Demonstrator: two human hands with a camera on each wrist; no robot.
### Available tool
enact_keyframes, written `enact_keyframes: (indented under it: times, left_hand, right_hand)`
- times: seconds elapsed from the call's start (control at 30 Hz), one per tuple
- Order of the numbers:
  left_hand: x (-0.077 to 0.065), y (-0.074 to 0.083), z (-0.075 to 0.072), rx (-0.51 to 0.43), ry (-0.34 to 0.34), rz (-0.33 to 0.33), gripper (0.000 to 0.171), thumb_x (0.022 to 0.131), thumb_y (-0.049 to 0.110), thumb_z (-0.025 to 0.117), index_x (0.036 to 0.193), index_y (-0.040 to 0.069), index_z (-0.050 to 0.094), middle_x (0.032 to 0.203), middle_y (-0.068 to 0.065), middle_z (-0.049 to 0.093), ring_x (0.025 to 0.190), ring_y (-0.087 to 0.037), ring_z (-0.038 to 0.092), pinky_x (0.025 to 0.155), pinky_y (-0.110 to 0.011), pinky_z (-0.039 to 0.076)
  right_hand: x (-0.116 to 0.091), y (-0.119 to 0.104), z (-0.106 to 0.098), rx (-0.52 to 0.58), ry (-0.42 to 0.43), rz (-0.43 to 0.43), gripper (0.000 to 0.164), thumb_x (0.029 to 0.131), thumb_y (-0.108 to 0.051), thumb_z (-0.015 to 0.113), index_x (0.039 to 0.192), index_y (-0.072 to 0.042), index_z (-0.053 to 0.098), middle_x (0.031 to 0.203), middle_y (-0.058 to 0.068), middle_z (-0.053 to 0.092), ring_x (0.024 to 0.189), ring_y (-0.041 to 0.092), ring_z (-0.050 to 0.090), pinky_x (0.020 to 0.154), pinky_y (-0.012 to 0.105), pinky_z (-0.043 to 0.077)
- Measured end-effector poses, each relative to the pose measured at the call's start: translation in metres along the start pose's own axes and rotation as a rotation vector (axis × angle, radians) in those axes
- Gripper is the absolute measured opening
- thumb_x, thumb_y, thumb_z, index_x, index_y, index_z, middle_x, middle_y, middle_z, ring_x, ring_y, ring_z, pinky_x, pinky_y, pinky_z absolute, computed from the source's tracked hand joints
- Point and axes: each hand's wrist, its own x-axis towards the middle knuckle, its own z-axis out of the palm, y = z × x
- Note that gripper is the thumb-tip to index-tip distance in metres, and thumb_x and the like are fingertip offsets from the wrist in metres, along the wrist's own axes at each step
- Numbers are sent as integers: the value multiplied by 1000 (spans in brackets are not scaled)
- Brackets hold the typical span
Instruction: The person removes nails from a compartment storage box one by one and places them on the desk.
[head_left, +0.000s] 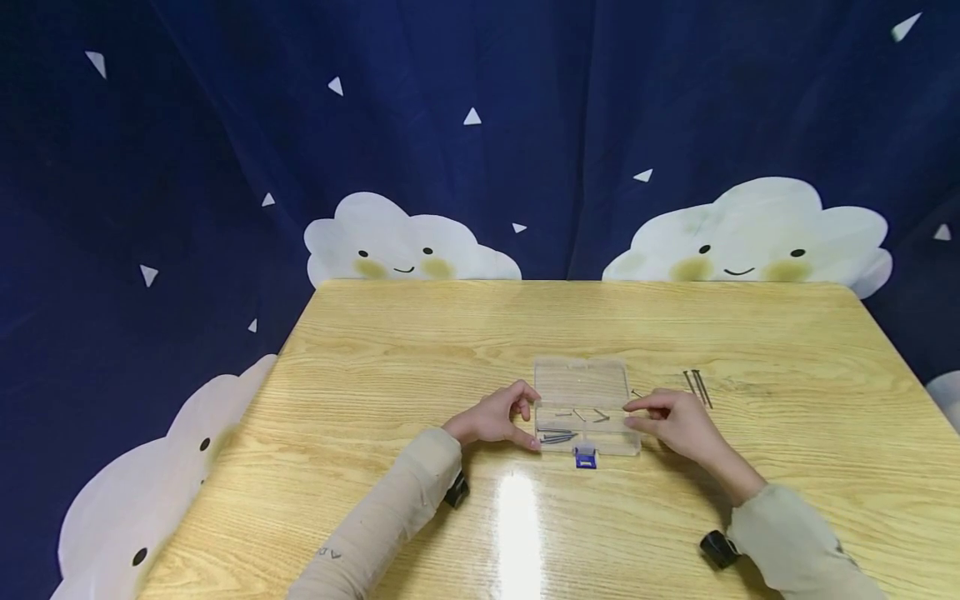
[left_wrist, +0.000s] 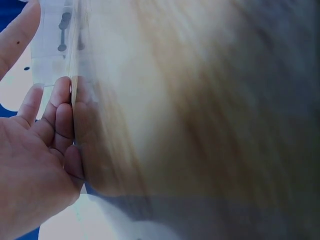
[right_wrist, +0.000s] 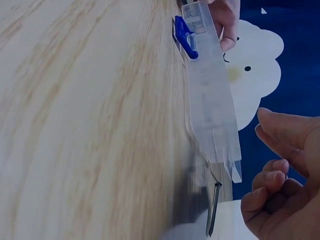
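A clear plastic box point(head_left: 611, 442) lies on the table with its lid point(head_left: 581, 382) raised at the back and a blue latch point(head_left: 586, 458) at the front. Long grey nails point(head_left: 557, 437) fill its front left compartment; several small screws point(head_left: 602, 414) lie in the row behind. My left hand point(head_left: 497, 414) holds the box's left end, thumb at the front corner and index finger bent near the hinge. At the other end is my right hand point(head_left: 675, 423), thumb and index finger beside the edge with nothing visible between them. The right wrist view shows these fingertips point(right_wrist: 265, 117) apart from the box wall.
Several long dark nails point(head_left: 702, 388) lie on the wooden table point(head_left: 390, 350) right of the box, behind the right hand. Another nail tip point(head_left: 637, 393) shows by the box's right side. A dark blue curtain point(head_left: 420, 125) with white clouds hangs behind the table.
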Motion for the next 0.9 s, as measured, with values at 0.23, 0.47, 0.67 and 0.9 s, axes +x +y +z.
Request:
enact_keyframes:
  times: [0.23,0.47,0.67,0.9]
  left_hand:
    - [0,2,0,4,-8,-3,61,67,13,82,116,8,46,84,-3,50,73,-11,42,69,-21,34]
    - [0,0,0,15,-6,-5,61,67,14,82,116,8,45,84,-2,50,73,-10,41,71,-21,33]
    - [0,0,-1,9,-2,13,61,67,13,82,115,7,45,84,-3,50,73,-11,42,70,-21,34]
    - [-1,1,-1,17,-2,16,61,67,14,82,116,6,46,84,-3,51,73,-12,42,69,-21,33]
  right_hand:
    - [7,-6,11,-11,-32,-55,20,71,-7,76,91,-2,71,60,-2,42,52,9,35,49,24,32]
    - [13,-13,21,4,-51,-162,20,69,-3,77,88,-3,72,62,-4,41,53,6,32,48,23,31]
    - [18,-16,27,-10,-82,-235,21,68,-1,77,88,-2,72,66,-3,44,55,5,34,50,23,34]
    - [22,-17,37,4,-103,-310,21,66,-3,78,86,-1,72,67,5,45,58,15,38,53,23,35]
